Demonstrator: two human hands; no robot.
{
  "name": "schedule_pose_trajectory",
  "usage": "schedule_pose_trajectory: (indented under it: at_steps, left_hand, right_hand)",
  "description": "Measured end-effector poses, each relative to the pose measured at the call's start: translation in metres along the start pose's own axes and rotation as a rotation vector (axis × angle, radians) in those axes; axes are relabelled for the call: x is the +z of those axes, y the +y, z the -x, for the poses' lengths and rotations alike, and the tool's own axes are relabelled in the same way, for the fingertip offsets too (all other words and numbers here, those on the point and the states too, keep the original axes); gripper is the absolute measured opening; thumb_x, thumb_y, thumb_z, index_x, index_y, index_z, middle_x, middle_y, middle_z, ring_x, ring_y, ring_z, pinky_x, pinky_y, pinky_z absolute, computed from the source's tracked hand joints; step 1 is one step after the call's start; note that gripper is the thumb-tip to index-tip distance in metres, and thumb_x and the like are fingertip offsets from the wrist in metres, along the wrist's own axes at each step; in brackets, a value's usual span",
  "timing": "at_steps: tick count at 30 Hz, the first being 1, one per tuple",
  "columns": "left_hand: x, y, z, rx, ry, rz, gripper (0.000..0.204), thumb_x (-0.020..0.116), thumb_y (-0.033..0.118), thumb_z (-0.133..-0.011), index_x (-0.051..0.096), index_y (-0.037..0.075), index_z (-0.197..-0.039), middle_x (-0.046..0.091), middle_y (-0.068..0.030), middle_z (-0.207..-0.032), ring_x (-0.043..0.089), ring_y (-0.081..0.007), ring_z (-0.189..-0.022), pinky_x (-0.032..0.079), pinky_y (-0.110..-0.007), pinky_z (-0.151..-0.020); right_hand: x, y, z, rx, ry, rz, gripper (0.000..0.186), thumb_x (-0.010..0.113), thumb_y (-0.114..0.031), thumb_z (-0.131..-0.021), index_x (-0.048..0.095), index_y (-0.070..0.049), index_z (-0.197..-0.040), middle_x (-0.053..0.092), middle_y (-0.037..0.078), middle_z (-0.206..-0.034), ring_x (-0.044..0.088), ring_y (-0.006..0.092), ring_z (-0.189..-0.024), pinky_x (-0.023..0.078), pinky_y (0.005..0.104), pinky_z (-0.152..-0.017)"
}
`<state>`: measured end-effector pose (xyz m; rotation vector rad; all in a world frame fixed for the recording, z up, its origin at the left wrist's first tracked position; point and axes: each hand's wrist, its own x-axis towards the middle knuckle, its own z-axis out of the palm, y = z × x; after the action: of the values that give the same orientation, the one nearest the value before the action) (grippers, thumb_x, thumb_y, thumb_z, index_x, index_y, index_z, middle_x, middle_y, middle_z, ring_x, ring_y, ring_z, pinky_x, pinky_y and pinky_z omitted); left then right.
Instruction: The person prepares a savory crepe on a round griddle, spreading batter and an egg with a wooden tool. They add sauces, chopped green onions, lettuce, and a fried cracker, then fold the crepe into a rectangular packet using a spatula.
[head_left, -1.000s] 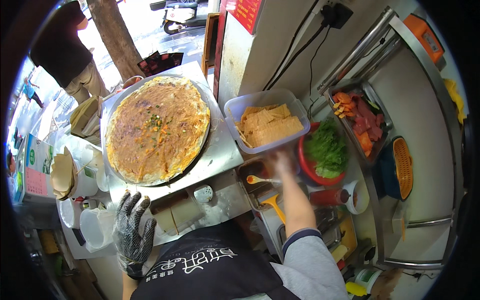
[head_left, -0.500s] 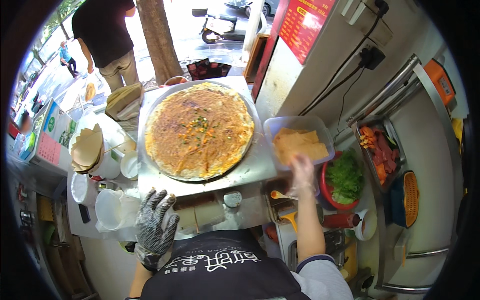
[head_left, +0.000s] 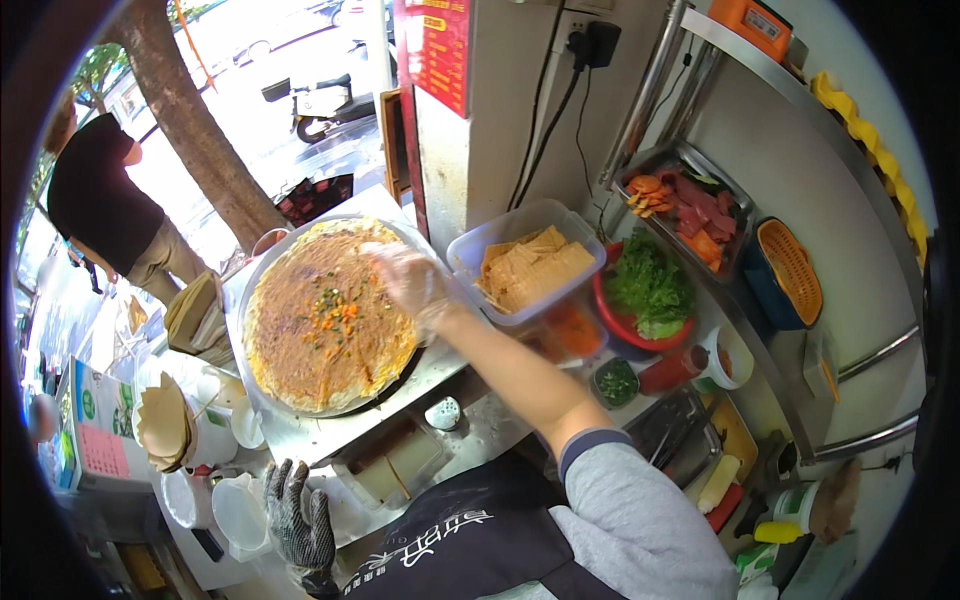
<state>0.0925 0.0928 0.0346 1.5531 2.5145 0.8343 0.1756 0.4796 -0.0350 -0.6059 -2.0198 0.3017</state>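
My right hand [head_left: 405, 280], in a clear plastic glove, is over the upper right part of a large browned crepe [head_left: 300, 365] on a round griddle; its fingers are blurred, so I cannot tell what they hold. Diced orange and green toppings [head_left: 335, 312] lie near the crepe's centre. My left hand [head_left: 300, 525], in a dark patterned glove, rests open by the front of the metal counter [head_left: 275, 430], beside a translucent jug [head_left: 240, 505]. A clear box of flat crisps [head_left: 535, 265] stands right of the griddle.
Right are a red bowl of lettuce [head_left: 645, 285], chopped herbs [head_left: 615, 380], a red bottle [head_left: 670, 370] and a meat tray [head_left: 690, 210] on a metal shelf. Left are paper bags [head_left: 200, 320] and cups [head_left: 165, 430]. Beyond stands a person in a black top [head_left: 105, 200].
My right hand has moved from the crisp box and containers leftward, up over the crepe. The view has shifted; the person outside appears turned differently. My left hand stays open at the counter front.
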Motion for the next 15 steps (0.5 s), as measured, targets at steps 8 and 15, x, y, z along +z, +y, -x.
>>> schedule_pose_trajectory:
  at_steps: [8,15]
  left_hand:
    - [0.019,0.030,-0.016,0.015,-0.018,0.006,0.039,0.063,0.017,-0.088,0.062,0.004,-0.125,0.054,-0.0220,-0.134,0.043,-0.0421,-0.133,0.030,-0.050,-0.112]
    - [0.051,0.093,-0.059,0.068,-0.052,-0.022,0.040,0.066,0.014,-0.084,0.063,0.004,-0.123,0.056,-0.0220,-0.131,0.046,-0.0433,-0.129,0.035,-0.049,-0.109]
  right_hand:
    - [-0.149,0.217,0.061,0.456,-0.784,0.621,0.043,0.055,-0.009,-0.081,0.064,-0.017,-0.122,0.060,0.015,-0.125,0.055,0.0324,-0.120,0.044,0.0407,-0.104]
    - [-0.180,0.268,0.064,0.436,-0.781,0.508,0.038,0.061,-0.010,-0.082,0.066,-0.014,-0.119,0.063,0.013,-0.123,0.057,0.0323,-0.117,0.046,0.0421,-0.100]
